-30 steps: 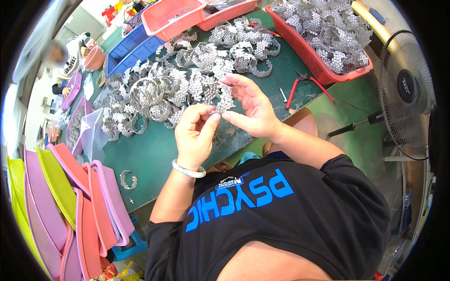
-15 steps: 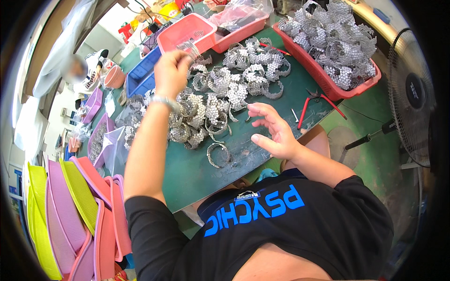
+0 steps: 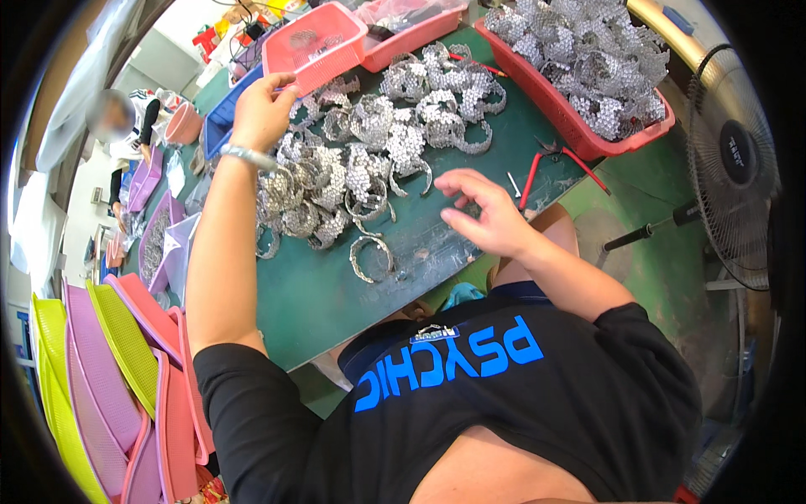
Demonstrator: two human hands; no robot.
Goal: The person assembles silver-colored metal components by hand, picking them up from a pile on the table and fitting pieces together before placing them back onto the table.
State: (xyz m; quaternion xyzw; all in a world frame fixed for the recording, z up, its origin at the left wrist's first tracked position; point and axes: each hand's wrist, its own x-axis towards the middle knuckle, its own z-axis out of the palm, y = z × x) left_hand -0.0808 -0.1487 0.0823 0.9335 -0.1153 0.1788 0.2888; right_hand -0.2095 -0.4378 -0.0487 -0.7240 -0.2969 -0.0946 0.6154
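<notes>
My left hand [image 3: 264,109] is at the near left corner of a pink plastic basket [image 3: 344,65], its fingers loosely apart and nothing visible in them. Inside that basket lie a few silvery bangles [image 3: 304,39]. Above the front part of the table my right hand [image 3: 485,212] hovers, fingers half curled and apart, holding nothing. Between the hands spreads a heap of silvery scaled bangles [image 3: 369,126]. One single bangle [image 3: 370,259] lies apart near the table's front edge.
Red-handled pliers [image 3: 564,160] and a small white stick [image 3: 513,185] lie right of my right hand. A red basket [image 3: 588,149] heaped with bangles stands at the far right, beside a fan [image 3: 735,168]. Stacked coloured baskets [image 3: 109,378] stand left. Another person [image 3: 126,134] sits beyond.
My left hand has let go of a bangle, which now lies in the pink basket, and has drawn back to the basket's corner. The whole view has shifted slightly.
</notes>
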